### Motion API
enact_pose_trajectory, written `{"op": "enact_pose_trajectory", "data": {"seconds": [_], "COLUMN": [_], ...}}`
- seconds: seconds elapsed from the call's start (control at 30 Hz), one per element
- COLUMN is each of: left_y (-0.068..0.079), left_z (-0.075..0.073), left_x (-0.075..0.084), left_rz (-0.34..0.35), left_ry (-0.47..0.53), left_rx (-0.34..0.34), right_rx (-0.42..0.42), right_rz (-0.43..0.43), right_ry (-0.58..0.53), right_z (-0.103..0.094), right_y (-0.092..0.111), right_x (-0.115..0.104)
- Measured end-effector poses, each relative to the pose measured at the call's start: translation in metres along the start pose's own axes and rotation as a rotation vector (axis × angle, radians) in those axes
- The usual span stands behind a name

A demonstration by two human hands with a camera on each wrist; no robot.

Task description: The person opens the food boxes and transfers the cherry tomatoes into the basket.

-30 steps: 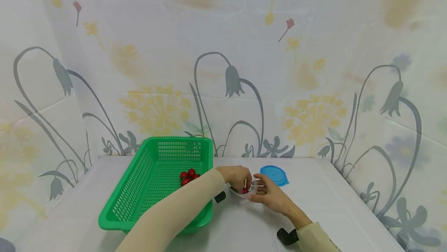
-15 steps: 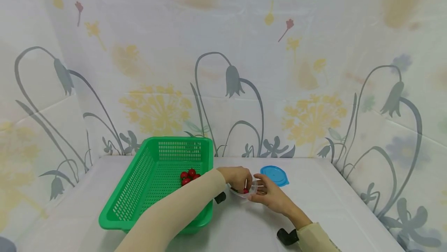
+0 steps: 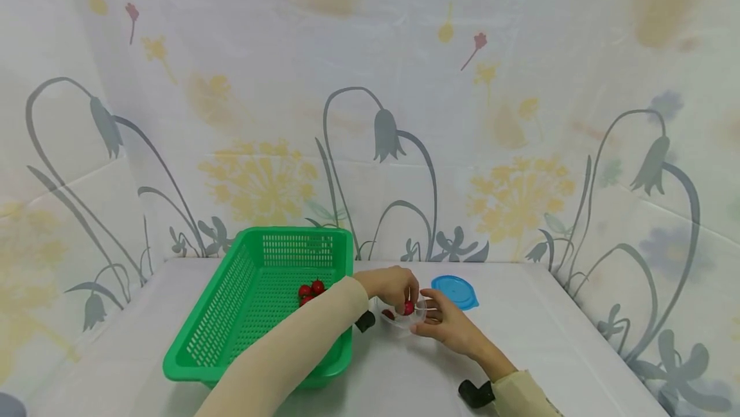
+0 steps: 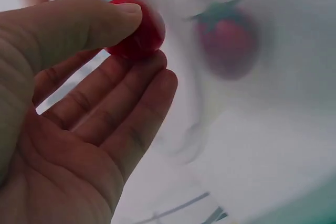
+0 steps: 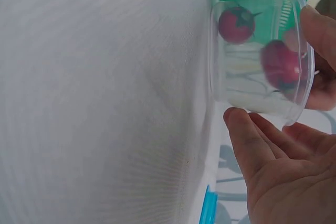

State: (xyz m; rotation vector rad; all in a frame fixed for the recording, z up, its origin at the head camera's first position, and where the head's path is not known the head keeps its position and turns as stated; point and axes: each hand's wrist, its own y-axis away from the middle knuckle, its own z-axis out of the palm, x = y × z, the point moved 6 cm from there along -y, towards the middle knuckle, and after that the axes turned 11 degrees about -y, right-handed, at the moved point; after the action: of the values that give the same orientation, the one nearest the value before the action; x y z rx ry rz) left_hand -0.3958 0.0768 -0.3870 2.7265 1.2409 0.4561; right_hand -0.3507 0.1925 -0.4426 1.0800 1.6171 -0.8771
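Note:
A red cherry tomato is pinched between the thumb and fingertips of my left hand. It hangs at the mouth of a small clear plastic container. Another cherry tomato, with a green calyx, lies at the container's bottom; through the wall it looks blurred in the left wrist view. My right hand holds the container from the right, thumb at the near side and fingers curved along the far side.
Left of the container stands a green perforated basket with several cherry tomatoes at its right side, partly behind my left sleeve. A blue round lid lies behind my right hand. A patterned curtain closes off the back.
My left hand has risen slightly within the container, bringing the pinched tomato up into clearer view. The right hand and container have stayed put.

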Motion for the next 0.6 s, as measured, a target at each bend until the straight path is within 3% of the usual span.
{"op": "enact_pose_trajectory", "data": {"seconds": [0.27, 0.6], "left_y": [0.023, 0.059], "left_z": [-0.038, -0.054], "left_x": [-0.006, -0.025], "left_rz": [0.015, 0.062], "left_ry": [0.077, 0.150], "left_rx": [0.090, 0.181], "right_rx": [0.004, 0.001], "right_rz": [0.014, 0.003], "right_ry": [-0.002, -0.011], "right_z": [0.001, 0.001], "right_y": [-0.002, 0.000], "right_x": [-0.001, -0.002]}}
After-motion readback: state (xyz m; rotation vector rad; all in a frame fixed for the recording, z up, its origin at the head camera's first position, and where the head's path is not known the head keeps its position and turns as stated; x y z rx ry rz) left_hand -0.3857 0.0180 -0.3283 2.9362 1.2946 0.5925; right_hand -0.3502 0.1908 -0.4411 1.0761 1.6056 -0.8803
